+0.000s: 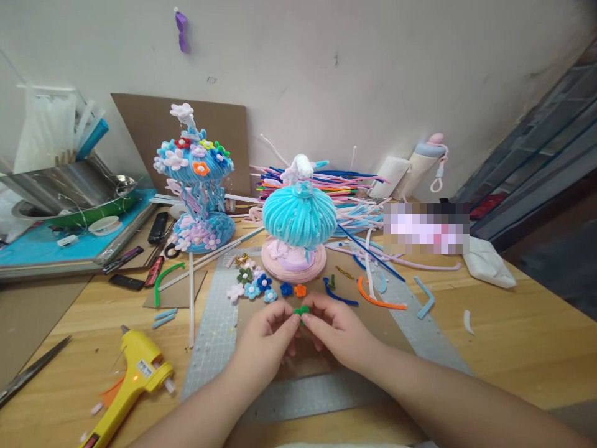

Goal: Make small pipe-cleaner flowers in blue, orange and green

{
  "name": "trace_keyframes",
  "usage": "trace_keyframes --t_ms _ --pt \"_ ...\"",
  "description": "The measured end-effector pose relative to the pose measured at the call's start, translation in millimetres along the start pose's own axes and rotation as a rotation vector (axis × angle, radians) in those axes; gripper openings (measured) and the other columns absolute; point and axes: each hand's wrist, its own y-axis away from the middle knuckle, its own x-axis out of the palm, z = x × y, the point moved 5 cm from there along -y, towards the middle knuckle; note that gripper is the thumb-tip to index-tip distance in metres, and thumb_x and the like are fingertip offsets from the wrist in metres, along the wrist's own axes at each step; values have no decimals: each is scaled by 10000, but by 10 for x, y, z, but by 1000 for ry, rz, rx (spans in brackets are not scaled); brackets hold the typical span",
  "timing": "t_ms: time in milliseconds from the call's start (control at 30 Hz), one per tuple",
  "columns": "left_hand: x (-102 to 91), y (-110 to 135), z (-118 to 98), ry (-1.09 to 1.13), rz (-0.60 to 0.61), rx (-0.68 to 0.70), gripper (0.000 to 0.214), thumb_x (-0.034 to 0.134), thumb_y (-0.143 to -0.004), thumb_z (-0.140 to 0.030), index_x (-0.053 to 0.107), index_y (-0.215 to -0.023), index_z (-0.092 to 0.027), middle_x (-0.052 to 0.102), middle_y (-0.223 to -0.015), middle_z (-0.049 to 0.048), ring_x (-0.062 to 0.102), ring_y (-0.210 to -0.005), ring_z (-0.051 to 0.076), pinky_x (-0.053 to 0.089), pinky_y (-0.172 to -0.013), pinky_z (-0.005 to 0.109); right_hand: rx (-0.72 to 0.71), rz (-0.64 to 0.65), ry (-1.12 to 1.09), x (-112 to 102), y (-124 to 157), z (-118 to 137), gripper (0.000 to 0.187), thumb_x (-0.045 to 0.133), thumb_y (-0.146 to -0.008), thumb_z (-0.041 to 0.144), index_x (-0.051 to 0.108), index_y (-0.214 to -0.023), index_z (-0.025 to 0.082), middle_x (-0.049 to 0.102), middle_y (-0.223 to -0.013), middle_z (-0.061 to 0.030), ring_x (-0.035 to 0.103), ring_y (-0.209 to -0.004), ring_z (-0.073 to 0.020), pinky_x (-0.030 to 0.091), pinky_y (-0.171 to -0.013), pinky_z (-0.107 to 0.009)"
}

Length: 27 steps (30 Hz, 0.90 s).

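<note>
Between the fingertips of my left hand (273, 333) and my right hand (333, 326) is a small green pipe-cleaner piece (301, 310), bent into rounded loops. Both hands pinch it from either side, over a sheet of cardboard (312, 364) on a grey cutting mat (275, 401). Just beyond my fingers lie a dark blue flower (286, 289) and an orange flower (300, 290). Several more pipe-cleaner flowers (252, 289) cluster to the left. Behind them stands a turquoise fuzzy dome (300, 214) on a round pink base (270, 264).
A yellow glue gun (140, 364) and scissors (35, 372) lie at left. A flower-covered blue model (193, 168) stands behind, near a metal pot (69, 183). Loose pipe cleaners (359, 218) pile up at the back; an orange strip (380, 302) lies right of my hands.
</note>
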Motion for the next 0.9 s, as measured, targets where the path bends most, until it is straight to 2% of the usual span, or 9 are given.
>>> trace_keyframes --t_ms 133,267,467,633,800,900 --pt "-12 15 -32 -162 -10 82 197 474 -800 -308 485 -657 -173 450 -551 -50 441 -478 89 327 -442 189 36 9 69 6 -2 -39 95 473 -807 189 490 -715 172 448 -535 74 387 -408 -49 308 -406 -166" --pt "-33 17 -55 -281 -48 191 172 447 -806 -233 501 -654 -175 459 -603 -39 473 -555 106 349 -519 209 86 17 74 5 -8 -72 98 461 -797 201 482 -705 175 458 -548 72 416 -389 -56 322 -393 -175" --pt "-41 7 -32 -394 -40 168 164 436 -800 -228 491 -653 -182 419 -561 -45 425 -538 113 284 -491 212 23 11 205 -12 -4 -31 148 435 -795 173 490 -658 169 442 -549 58 432 -444 -72 327 -435 -189" --pt "-34 44 -101 -484 -52 224 173 434 -783 -200 493 -621 -177 430 -568 -36 419 -567 120 267 -506 220 -14 10 291 -25 4 -29 169 425 -804 165 502 -654 167 448 -543 53 418 -473 -79 305 -458 -194" --pt "-26 44 -94 -493 12 194 204 439 -770 -194 446 -567 -175 409 -534 -48 392 -536 106 237 -478 214 -56 72 355 -18 8 10 176 447 -778 136 463 -605 164 387 -534 60 389 -493 -71 270 -456 -186" --pt "-27 29 -95 -453 42 167 205 446 -768 -192 443 -564 -173 389 -528 -53 384 -528 100 243 -479 210 -100 49 314 -27 -5 46 114 476 -754 120 492 -648 161 418 -572 55 407 -536 -76 302 -489 -189"
